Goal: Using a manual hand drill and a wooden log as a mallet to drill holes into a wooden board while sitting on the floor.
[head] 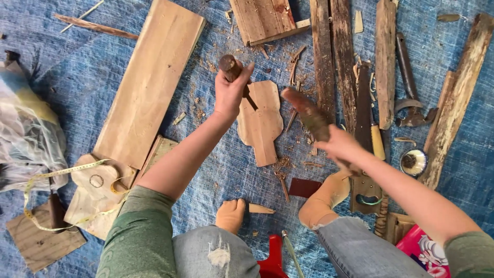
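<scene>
Wood offcuts and shavings litter the blue tarp [77, 87]. Left hand [230, 92] grips a chisel [232, 69] by its round handle, blade set on the shaped wooden piece [260, 121] at tarp centre. Right hand [339, 145] is closed on a wooden mallet [306, 112], motion-blurred, raised just right of that piece. Saw [366, 139] partly hidden behind the right wrist.

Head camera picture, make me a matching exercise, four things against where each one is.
Things:
1. chisel
2. mallet
3. tape measure
4. handsaw

Places:
A. lying on the blue tarp by the right forearm
B. gripped in the left hand
C. draped over wood pieces at the left
D. gripped in the right hand

Pairs: 1-B, 2-D, 3-C, 4-A
</scene>
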